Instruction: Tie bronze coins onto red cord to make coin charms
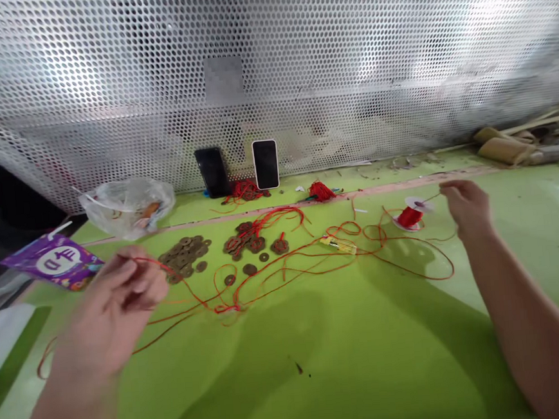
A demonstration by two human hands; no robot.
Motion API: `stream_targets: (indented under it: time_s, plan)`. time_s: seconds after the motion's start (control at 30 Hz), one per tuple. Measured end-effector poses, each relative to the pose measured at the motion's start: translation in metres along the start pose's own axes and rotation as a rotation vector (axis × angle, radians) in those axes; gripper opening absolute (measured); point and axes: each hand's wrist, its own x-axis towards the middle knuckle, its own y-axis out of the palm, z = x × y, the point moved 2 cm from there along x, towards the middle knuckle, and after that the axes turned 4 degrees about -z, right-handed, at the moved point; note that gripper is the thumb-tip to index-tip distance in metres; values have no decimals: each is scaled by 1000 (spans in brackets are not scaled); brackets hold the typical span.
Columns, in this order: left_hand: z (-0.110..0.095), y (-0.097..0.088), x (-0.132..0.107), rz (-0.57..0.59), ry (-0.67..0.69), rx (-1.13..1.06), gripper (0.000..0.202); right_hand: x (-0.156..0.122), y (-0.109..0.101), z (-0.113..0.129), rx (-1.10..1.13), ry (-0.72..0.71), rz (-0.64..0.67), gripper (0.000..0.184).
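Observation:
At the left, my left hand [122, 296] is closed, with a red cord [187, 286] pinched between thumb and fingers. That cord runs to a small red knot [228, 309] on the table, from which several strands spread out to both sides. On the right, my right hand [468, 206] is closed in a pinch on a thin cord [433, 197], just beside a white spool of red thread [410, 216]. A yellow lighter [339, 245] lies among the cords. Round coins with holes [184, 256] are heaped near my left hand, and a few coins tied with red cord [246, 240] lie beside them.
Two phones, one black [212, 171] and one white-edged [266, 165], lean against a perforated metal screen [267, 55]. A red cord bundle [321, 191] lies behind. A clear plastic bag [129, 208] and a purple packet [54, 261] are left; brown rolls [507, 146] are far right.

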Motion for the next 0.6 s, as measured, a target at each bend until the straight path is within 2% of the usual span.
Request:
stream_targets:
  time_s: [0.03,0.1,0.13,0.2,0.27,0.3,0.37,0.43,0.47,0.53,0.6]
  plan:
    - [1,5,-3,23,-1,28,8,-7,4,7,-88,-3,12,4]
    - [4,6,-6,46,23,103,6,-25,12,30,-399,-113,130,15]
    - [5,5,-5,50,48,149,6,-36,16,44,-473,-187,184,17]
    - [6,-2,-3,60,116,279,8,-62,22,78,-517,-385,205,17]
    - [7,-8,0,83,183,495,6,-92,28,113,-443,-548,236,16]
    - [7,-11,1,92,210,645,8,-109,33,129,-367,-614,324,15]
    - [7,-14,1,73,233,1028,16,-146,44,158,-155,-733,645,13]
    - [9,-15,0,38,195,1433,22,-185,56,182,-21,-815,973,12]
    - [11,-14,-1,33,173,1605,24,-203,60,192,17,-842,1080,11]
    - [14,-10,-1,47,192,1815,28,-234,69,208,48,-872,1209,16]
    - [19,-4,-2,109,282,1830,30,-258,76,219,44,-923,1276,26]
